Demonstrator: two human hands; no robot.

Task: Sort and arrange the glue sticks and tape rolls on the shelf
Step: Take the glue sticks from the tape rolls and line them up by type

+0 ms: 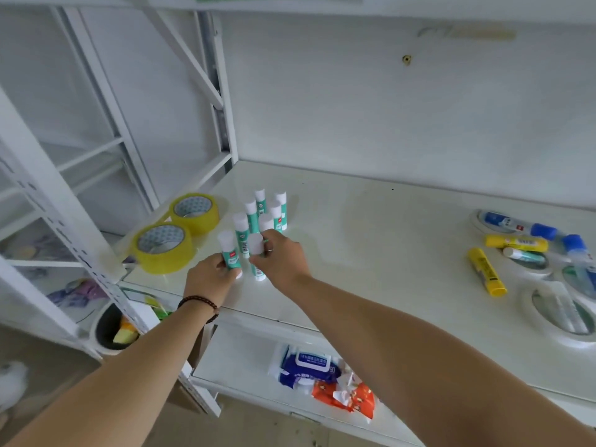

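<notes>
Blue wipes pack [311, 366]: "78%" legible; other labels blurred.

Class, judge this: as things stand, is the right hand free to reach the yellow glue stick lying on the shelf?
Probably not yet: the right hand grips a teal glue stick. The path to the yellow glue stick looks bare.

A white metal shelving frame [64, 201] stands against a pale wall [387, 117], brightly lit.

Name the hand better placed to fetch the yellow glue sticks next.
Right. The yellow glue sticks lie far right on the shelf; the right hand is nearer, though both hands grip green sticks.
</notes>
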